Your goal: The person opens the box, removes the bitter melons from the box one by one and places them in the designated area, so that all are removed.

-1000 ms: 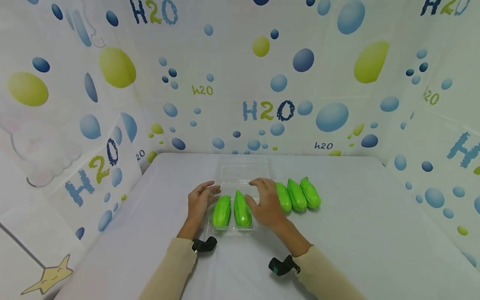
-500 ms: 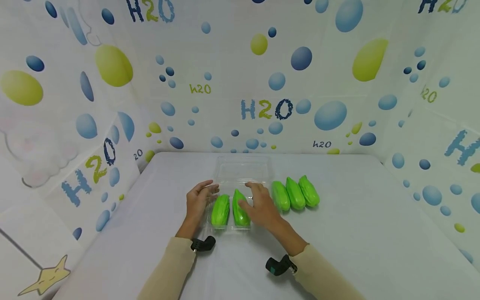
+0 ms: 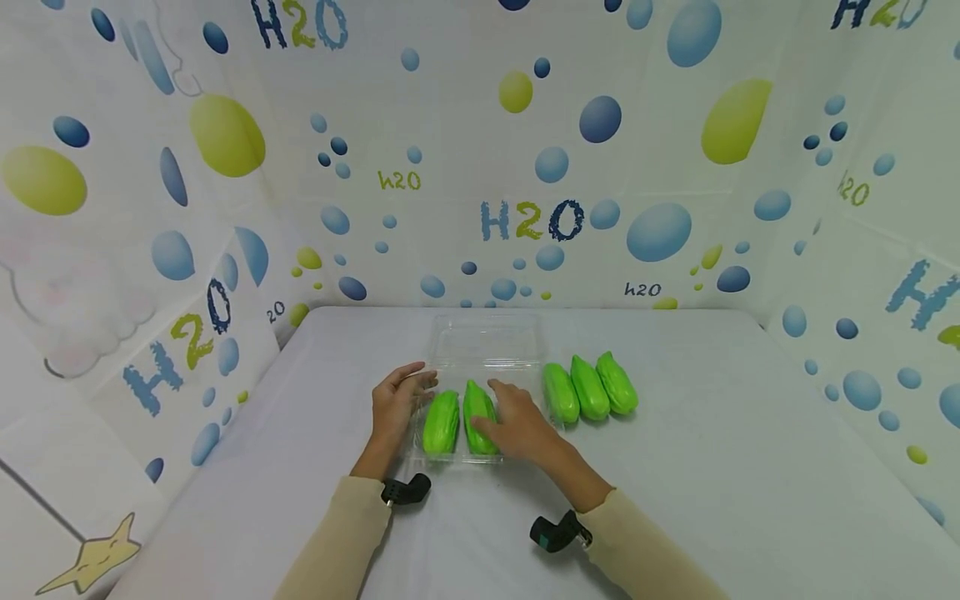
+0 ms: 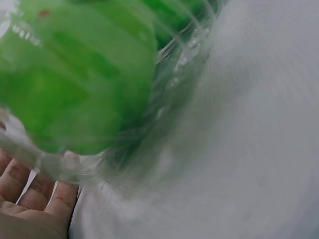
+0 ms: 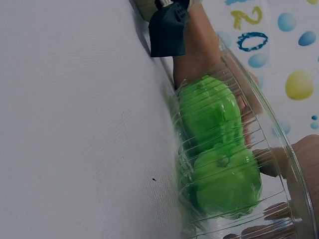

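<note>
A clear plastic clamshell box (image 3: 461, 461) stands with its lid (image 3: 487, 340) laid back behind it. Two bright green, long toy gourds, a left one (image 3: 441, 423) and a right one (image 3: 478, 418), lie side by side in its base. My left hand (image 3: 393, 410) rests along the box's left wall, its fingers (image 4: 60, 199) extended against the plastic in the left wrist view. My right hand (image 3: 521, 423) lies over the box's right side, thumb across the right gourd and fingers spread toward its pointed end. Through the ribbed wall, the gourd ends (image 5: 227, 181) show in the right wrist view.
Three more green gourds (image 3: 590, 388) lie in a slanted row on the white-covered table (image 3: 712, 450), just right of the box. A white curtain (image 3: 450, 108) with blue and yellow-green dots rises behind and at both sides. Each wrist carries a small black camera (image 3: 555, 533).
My right hand has moved left and slightly down, its thumb passing from the right gourd's side to across it. That gourd sits slightly closer to the left one. My left hand stays put.
</note>
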